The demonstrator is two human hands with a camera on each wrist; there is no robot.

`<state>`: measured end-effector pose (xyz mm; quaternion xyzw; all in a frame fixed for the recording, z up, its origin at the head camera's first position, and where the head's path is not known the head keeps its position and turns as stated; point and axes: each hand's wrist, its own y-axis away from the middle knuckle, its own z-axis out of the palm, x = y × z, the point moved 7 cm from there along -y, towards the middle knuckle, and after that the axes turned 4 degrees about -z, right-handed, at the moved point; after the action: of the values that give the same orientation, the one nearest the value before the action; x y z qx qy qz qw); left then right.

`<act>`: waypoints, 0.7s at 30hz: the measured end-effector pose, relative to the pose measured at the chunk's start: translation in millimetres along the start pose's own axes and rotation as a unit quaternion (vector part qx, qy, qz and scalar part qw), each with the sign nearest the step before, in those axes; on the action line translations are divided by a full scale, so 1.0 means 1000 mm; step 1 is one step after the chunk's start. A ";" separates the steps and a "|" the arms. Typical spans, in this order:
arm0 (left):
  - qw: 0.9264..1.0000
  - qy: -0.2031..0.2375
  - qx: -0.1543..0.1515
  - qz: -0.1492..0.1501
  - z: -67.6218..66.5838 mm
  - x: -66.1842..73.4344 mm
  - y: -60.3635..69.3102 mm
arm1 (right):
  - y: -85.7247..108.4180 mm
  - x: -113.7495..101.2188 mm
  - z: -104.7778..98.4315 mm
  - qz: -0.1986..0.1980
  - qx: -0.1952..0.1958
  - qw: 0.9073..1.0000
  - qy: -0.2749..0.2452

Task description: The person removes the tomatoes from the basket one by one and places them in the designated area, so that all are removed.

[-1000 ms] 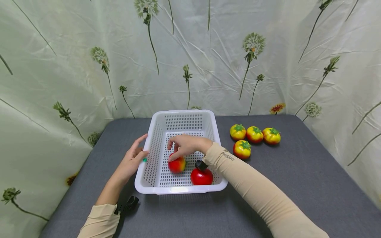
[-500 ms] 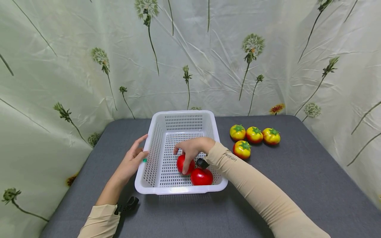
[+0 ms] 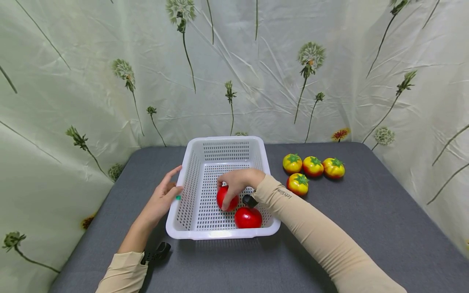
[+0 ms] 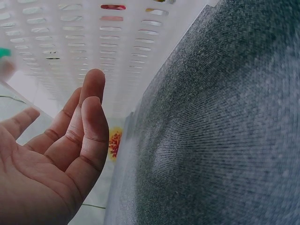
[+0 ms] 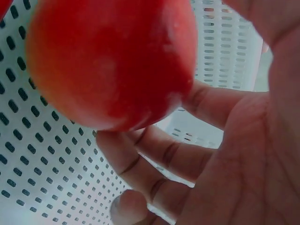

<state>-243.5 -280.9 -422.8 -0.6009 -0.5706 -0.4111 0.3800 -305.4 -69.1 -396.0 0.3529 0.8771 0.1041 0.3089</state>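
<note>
White plastic basket, count 1, on the dark grey tabletop. Two red fruits inside it: held fruit and second fruit. Four yellow-and-red fruits with green tops outside, right of the basket: back row of three, plus one nearer fruit just in front of the row's left end.

Right hand is inside the basket, fingers and thumb curled round the held fruit — it sits directly below the palm, thumb on the near side. Can't tell if it touches the basket floor. Second fruit lies just beside it, nearer the wearer, toward the near right corner.

Left hand is at the left rim — thumb and index touching it, other fingers loosely bent along the outer wall, gripping nothing. Green dot beside the thumb.
</note>
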 end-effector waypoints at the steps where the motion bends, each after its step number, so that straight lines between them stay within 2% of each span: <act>1: 1.000 0.000 0.000 0.000 0.000 0.000 0.000 | 0.000 0.000 -0.001 -0.005 0.004 1.000 -0.003; 5: 1.000 0.001 0.000 -0.001 0.001 0.001 0.000 | 0.000 -0.002 -0.003 -0.024 0.016 0.999 -0.020; 14: 1.000 0.000 0.002 -0.001 0.001 0.003 0.001 | 0.002 -0.006 -0.011 -0.060 0.046 0.997 -0.014; 21: 1.000 0.002 0.000 0.001 0.000 0.003 0.001 | 0.005 -0.006 -0.016 -0.075 0.059 0.995 -0.038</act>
<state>-242.2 -279.7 -420.5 -0.6006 -0.5696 -0.4115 0.3815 -309.3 -69.1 -378.7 0.3075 0.8932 0.0157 0.3277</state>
